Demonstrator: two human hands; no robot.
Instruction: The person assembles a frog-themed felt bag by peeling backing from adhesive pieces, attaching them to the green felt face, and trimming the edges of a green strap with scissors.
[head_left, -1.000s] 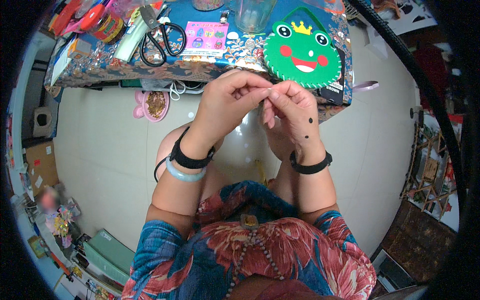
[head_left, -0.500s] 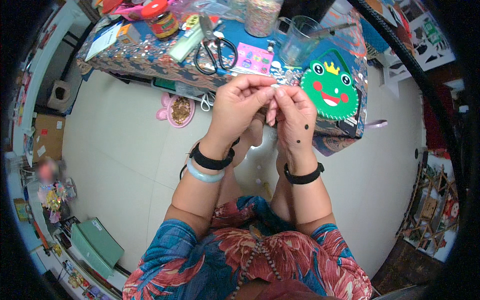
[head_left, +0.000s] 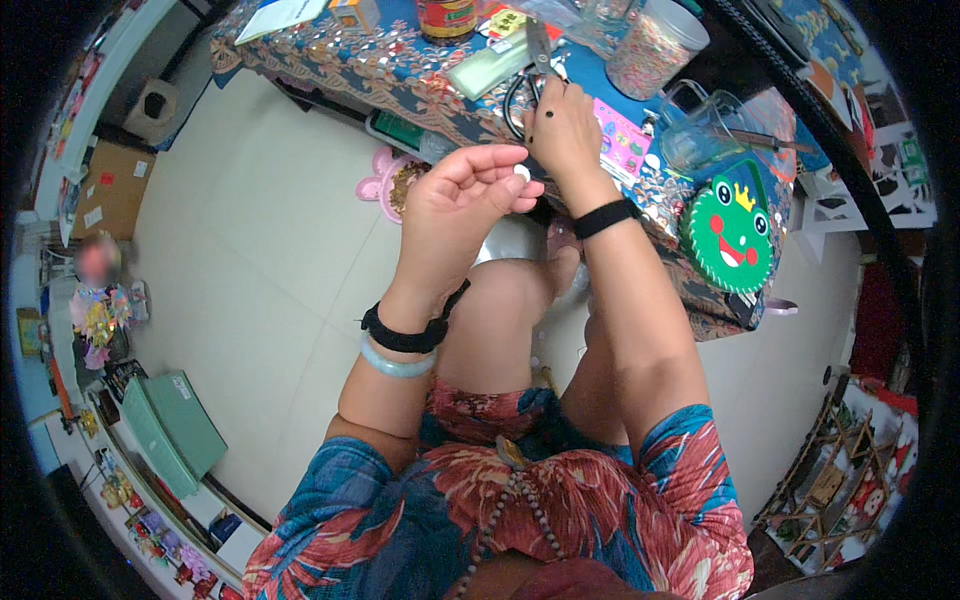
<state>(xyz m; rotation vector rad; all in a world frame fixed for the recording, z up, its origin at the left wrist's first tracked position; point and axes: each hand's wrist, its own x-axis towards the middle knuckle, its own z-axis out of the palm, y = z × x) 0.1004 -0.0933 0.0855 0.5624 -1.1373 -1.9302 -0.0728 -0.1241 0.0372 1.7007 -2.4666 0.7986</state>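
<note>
Between the thumb and fingers of my left hand (head_left: 458, 205) is a small white round piece (head_left: 521, 173), held just off the table's front edge. My right hand (head_left: 565, 135) reaches over the table, its fingers bent down on the black handles of the scissors (head_left: 538, 48). The blades point away from me, and the hand covers one handle loop. Left of the scissors lies a pale green packet (head_left: 488, 66). A pink sticker card (head_left: 622, 140) is just right of my right hand. Further right rests a green frog-face felt piece (head_left: 733, 235) with a crown and white stitched edge.
Patterned cloth covers the table (head_left: 400, 95), with many shiny loose bits on it. At the back stand a red-labelled jar (head_left: 447, 18), a tub of coloured beads (head_left: 655, 50) and a glass mug (head_left: 700, 130). A pink bowl (head_left: 390, 185) is on the floor. A black cable (head_left: 800, 90) hangs at right.
My right hand has left the left hand and moved up to the scissors. The white piece stays in my left hand. The view has shifted, so the table things appear further right.
</note>
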